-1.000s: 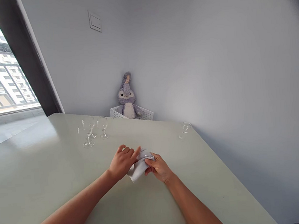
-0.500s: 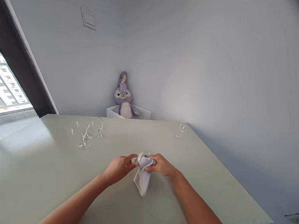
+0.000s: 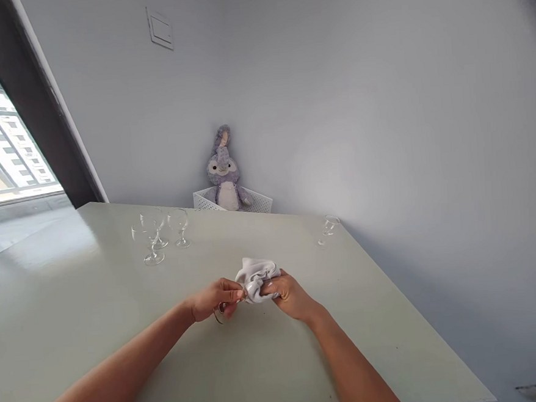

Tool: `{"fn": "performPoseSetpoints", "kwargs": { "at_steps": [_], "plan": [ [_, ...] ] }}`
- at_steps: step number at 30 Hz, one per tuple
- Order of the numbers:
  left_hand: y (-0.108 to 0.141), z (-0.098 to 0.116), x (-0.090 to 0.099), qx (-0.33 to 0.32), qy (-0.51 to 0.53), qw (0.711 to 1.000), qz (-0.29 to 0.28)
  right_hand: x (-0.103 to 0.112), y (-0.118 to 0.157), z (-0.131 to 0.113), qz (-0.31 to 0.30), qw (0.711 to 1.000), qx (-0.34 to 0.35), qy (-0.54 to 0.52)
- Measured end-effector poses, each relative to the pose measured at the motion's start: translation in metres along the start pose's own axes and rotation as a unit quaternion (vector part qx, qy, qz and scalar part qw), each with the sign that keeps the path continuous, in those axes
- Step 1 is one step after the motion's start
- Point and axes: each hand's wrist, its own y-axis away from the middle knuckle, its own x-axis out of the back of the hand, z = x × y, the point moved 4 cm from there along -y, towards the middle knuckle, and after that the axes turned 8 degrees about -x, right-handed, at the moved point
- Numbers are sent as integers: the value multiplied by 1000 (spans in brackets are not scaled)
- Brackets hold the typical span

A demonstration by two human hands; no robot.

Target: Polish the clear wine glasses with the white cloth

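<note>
Above the middle of the table, my left hand (image 3: 213, 298) pinches the stem of a stemmed glass (image 3: 218, 316), whose round foot shows below and left of the fingers. A pale grey cloth (image 3: 257, 269) is bunched about the glass's bowl and hides most of it. My right hand (image 3: 293, 296) grips this cloth from the right, its fingers pressed into the folds at the bowl. How far the cloth reaches inside the bowl I cannot tell.
Three clear stemmed glasses (image 3: 154, 258) stand upright at the table's left. Another glass (image 3: 330, 226) is near the far right edge. The glossy table (image 3: 207, 377) meets a grey wall. Behind it, a plush toy (image 3: 227, 194) sits in a white perforated basket (image 3: 262, 203).
The cloth's hanging corner has swung up and now lies bunched over the bowl. My left fingers have closed on the stem, and the glass's foot now shows at the lower left.
</note>
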Motion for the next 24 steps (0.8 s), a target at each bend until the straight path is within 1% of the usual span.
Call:
{"fn": "performPoseSetpoints", "kwargs": {
  "at_steps": [2,4,6,7,8,9,10,12,13,14,16,17,19,20,21,22,23,24],
  "plan": [
    [-3,-4,-2,18,75,997,8,13,0,11,73,994,11,74],
    [-5,-5,1,31,84,995,41,31,4,22,169,979,-6,115],
    [-4,-4,9,28,37,994,102,50,11,26,269,954,-36,129],
    [-3,-3,14,25,0,990,139,56,15,24,304,941,-46,138],
    [-1,-2,20,28,-46,983,178,58,17,19,320,933,-44,157],
    [1,-1,25,36,-99,971,215,56,17,10,313,931,-30,185],
    [3,-1,29,45,-155,955,249,49,16,0,283,933,-6,222],
    [6,0,32,52,-278,913,293,24,9,-19,186,936,55,294],
    [6,1,31,40,-339,891,300,10,6,-26,143,934,79,319],
    [5,2,27,14,-398,869,294,-3,2,-30,114,932,95,332],
    [3,4,14,-65,-503,823,256,-21,-5,-32,97,936,95,324],
    [3,5,7,-107,-545,798,232,-24,-9,-29,101,944,78,303],
    [4,6,-5,-185,-605,749,195,-19,-16,-18,118,969,9,217],
    [5,7,-9,-211,-623,729,189,-13,-19,-11,125,980,-39,150],
    [6,8,-10,-227,-631,716,192,-8,-21,-2,125,986,-92,68],
    [7,9,-11,-235,-631,711,201,-3,-23,8,119,982,-146,-30],
    [7,10,-10,-234,-623,715,215,-1,-24,17,121,963,-196,-141],
    [8,11,-8,-226,-607,725,234,-2,-24,25,130,931,-236,-248]
  ]
}}
